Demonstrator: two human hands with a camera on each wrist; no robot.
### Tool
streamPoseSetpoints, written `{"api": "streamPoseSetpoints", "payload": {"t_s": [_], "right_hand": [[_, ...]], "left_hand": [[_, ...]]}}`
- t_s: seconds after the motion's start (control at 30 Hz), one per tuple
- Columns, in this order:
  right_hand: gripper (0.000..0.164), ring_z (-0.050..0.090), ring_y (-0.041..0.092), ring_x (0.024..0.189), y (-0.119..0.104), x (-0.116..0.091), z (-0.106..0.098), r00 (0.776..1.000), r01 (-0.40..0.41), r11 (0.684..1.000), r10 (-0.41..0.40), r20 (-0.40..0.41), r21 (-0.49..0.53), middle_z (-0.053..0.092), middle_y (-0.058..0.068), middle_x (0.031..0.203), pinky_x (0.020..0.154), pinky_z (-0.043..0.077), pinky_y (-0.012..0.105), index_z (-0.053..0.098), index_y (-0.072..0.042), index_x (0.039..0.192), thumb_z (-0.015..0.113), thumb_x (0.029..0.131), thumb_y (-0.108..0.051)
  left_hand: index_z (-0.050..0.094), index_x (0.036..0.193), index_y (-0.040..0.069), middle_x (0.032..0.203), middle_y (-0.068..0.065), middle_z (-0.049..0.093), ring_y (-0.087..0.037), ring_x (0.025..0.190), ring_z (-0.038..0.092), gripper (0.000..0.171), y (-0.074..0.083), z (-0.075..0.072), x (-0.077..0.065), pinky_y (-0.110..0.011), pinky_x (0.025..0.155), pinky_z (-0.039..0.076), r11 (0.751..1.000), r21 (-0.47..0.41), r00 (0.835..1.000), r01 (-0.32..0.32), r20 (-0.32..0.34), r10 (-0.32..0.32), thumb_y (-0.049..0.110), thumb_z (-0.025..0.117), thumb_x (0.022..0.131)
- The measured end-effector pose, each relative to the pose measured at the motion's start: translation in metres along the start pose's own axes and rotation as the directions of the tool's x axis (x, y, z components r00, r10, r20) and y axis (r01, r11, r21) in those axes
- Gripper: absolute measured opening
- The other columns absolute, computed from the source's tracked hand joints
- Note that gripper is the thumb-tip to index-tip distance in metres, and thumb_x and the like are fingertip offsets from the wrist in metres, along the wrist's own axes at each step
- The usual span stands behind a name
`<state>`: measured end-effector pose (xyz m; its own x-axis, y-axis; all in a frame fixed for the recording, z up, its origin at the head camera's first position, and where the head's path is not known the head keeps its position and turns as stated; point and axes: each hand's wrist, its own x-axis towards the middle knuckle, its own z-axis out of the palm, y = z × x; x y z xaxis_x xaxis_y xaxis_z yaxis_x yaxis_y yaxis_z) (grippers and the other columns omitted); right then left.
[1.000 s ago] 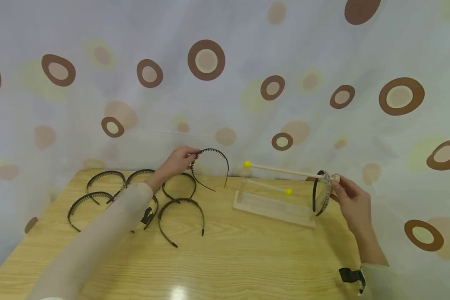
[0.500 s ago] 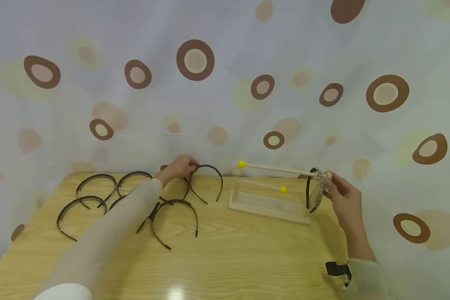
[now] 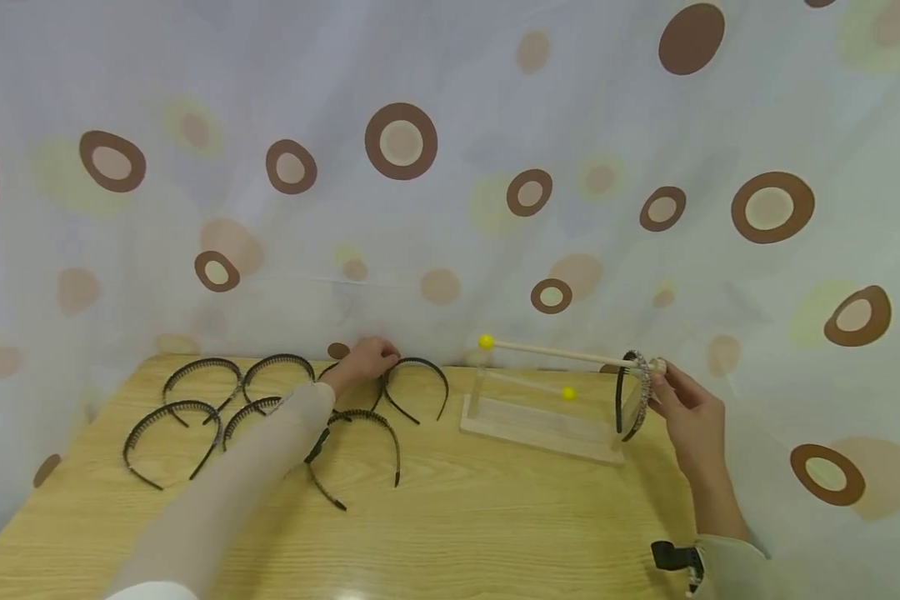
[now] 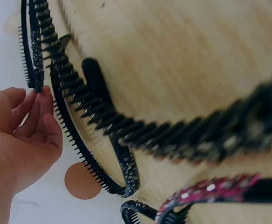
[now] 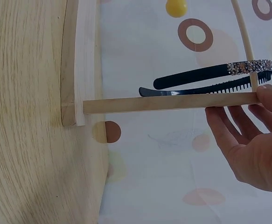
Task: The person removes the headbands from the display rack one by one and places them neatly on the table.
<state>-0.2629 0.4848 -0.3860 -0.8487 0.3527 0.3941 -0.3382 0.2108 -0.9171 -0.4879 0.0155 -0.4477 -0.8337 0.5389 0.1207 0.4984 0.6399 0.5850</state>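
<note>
At the table's back edge my left hand [image 3: 367, 360] pinches the top of a black toothed headband [image 3: 422, 360], which stands with its ends down on the table. In the left wrist view, the fingertips meet the glittery band [image 4: 37, 65]. My right hand [image 3: 693, 421] grips the right end of a wooden display rack [image 3: 540, 429], thumb near the rod's end and fingers under the upright [image 5: 173, 103]. A headband studded with rhinestones [image 5: 252, 66] hangs on the rack's upper rod [image 3: 555, 351], close against that upright. A yellow ball [image 3: 486, 342] caps the rod's far end.
Several black headbands stand on the left of the wooden table [image 3: 457, 533], among them a front one [image 3: 397, 454] and a left one [image 3: 129, 442]. A pink-studded headband [image 4: 205, 191] shows close to the left wrist. A patterned curtain [image 3: 450, 233] hangs behind the table.
My left hand has lowered the headband from above the table's back edge until its ends stand on the table. My right hand keeps its grip on the rack. The head view has shifted slightly.
</note>
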Motion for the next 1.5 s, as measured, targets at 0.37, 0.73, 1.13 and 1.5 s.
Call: {"api": "streamPoseSetpoints", "payload": {"t_s": [0.37,0.73,1.13,1.5], "right_hand": [[0.052,0.066,0.003,0.103,-0.002,-0.001,0.001,1.000,-0.016,1.000,0.016,-0.026,0.022,0.066,-0.001,0.128,0.082,0.055,0.023,0.055,0.002,0.144,0.070,0.098,-0.017],[0.052,0.067,0.005,0.102,0.000,0.005,0.000,1.000,0.002,0.999,-0.002,-0.006,0.055,0.067,0.000,0.128,0.082,0.055,0.024,0.053,0.005,0.144,0.069,0.099,-0.014],[0.053,0.068,0.006,0.102,0.001,0.004,-0.003,1.000,-0.010,0.997,0.009,0.010,0.082,0.068,-0.001,0.126,0.083,0.055,0.026,0.052,0.005,0.144,0.069,0.098,-0.015],[0.054,0.067,0.007,0.103,0.002,0.007,-0.009,0.999,-0.007,0.999,0.005,0.049,0.037,0.066,0.002,0.127,0.084,0.055,0.028,0.051,0.006,0.145,0.069,0.099,-0.015]], "left_hand": [[0.051,0.144,-0.006,0.131,-0.024,0.060,-0.040,0.120,0.057,0.041,0.015,-0.006,-0.024,-0.048,0.092,0.052,0.986,-0.159,0.999,-0.040,-0.008,0.039,0.016,0.048,0.109],[0.057,0.141,0.003,0.128,-0.014,0.063,-0.028,0.113,0.061,0.036,0.072,0.002,-0.046,-0.043,0.093,0.052,0.958,-0.124,0.963,-0.258,0.049,0.266,0.020,0.051,0.109],[0.061,0.138,0.009,0.121,-0.002,0.066,-0.007,0.103,0.060,0.034,0.187,0.066,-0.051,-0.026,0.087,0.051,0.846,-0.210,0.861,-0.489,0.038,0.507,0.026,0.053,0.109],[0.063,0.134,0.020,0.104,0.012,0.065,0.004,0.084,0.057,0.040,0.275,0.141,-0.016,-0.015,0.069,0.047,0.910,-0.166,0.907,-0.379,-0.260,0.330,0.046,0.053,0.106]]}}
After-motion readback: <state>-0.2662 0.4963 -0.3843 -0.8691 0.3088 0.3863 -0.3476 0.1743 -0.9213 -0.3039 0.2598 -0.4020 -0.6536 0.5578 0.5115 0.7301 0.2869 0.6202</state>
